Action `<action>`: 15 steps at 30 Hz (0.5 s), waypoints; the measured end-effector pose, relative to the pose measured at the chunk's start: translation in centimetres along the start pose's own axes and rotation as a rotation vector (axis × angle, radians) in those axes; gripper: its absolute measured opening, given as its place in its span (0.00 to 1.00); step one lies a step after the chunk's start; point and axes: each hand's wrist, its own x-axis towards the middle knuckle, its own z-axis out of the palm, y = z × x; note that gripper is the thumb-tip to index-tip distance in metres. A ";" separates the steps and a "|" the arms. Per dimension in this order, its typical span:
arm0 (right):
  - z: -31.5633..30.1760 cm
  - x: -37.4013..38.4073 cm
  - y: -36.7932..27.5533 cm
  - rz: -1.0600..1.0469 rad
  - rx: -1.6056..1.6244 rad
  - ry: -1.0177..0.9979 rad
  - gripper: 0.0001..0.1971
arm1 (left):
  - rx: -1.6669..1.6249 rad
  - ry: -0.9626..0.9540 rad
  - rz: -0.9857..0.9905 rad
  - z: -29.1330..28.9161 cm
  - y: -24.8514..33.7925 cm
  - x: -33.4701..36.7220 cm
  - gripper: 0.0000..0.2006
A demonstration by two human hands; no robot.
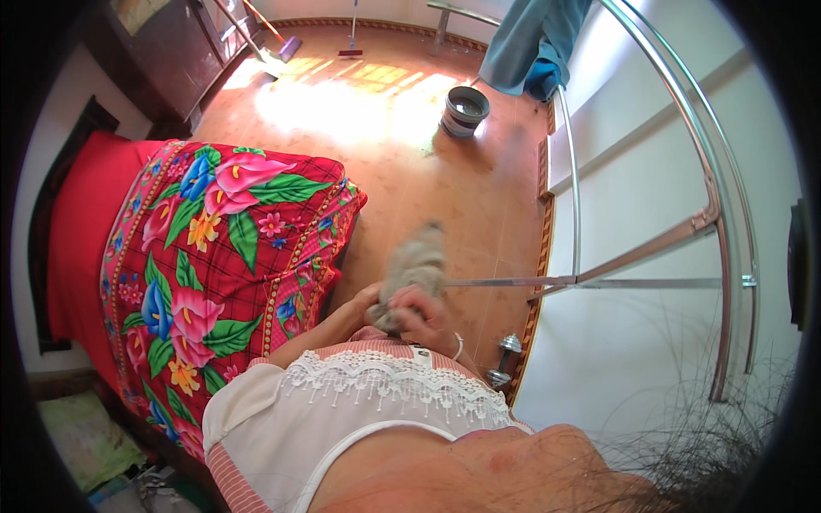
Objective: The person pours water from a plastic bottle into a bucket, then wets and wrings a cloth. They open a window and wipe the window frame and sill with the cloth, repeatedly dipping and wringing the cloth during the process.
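A crumpled grey-beige cloth (pixel 415 261) is bunched up in front of my body, its upper end smeared by motion. My right hand (pixel 421 318) is closed on its lower right part, fingers bent and a little blurred. On the other side, my left hand (pixel 366 301) grips the lower left of the cloth, with most of its fingers hidden behind the fabric. A thin metal bar (pixel 513 282) of the clothes rack runs toward the cloth from the right. Whether the cloth touches that bar I cannot tell.
A bed with a red floral cover (pixel 231 256) stands at left. The metal clothes rack (pixel 714 188) rises at right, blue trousers (pixel 534 43) hanging at its far end. A dark bucket (pixel 464 111), a dumbbell (pixel 505 359) and a floor squeegee (pixel 351 53) are on the wooden floor.
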 end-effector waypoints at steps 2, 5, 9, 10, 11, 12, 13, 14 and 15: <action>0.3 2.2 0.2 0.026 0.002 -0.226 0.05 | -0.033 -0.047 0.085 -0.1 1.6 0.2 0.27; -1.0 4.1 1.7 0.276 0.133 -0.256 0.05 | -0.035 -0.068 0.206 0.1 4.5 1.6 0.26; -5.0 7.6 5.2 0.430 0.205 -0.090 0.07 | -0.032 -0.088 0.340 0.7 10.3 5.6 0.26; -6.3 8.9 5.8 0.465 0.202 -0.061 0.08 | -0.021 -0.085 0.379 0.6 11.6 6.2 0.26; -7.5 10.4 6.6 0.444 0.123 -0.053 0.11 | -0.015 -0.083 0.417 0.8 13.1 7.4 0.25; -8.6 12.2 7.0 0.415 0.075 -0.015 0.11 | -0.003 -0.082 0.453 1.0 14.9 8.7 0.25; -9.7 13.9 7.4 0.386 0.027 0.024 0.11 | 0.009 -0.077 0.494 1.2 16.6 9.8 0.25; -10.9 15.6 7.8 0.356 -0.020 0.064 0.11 | 0.012 -0.079 0.524 1.4 18.2 11.1 0.25; -12.2 17.4 8.5 0.316 -0.119 0.072 0.15 | 0.018 -0.078 0.547 1.9 19.7 12.2 0.25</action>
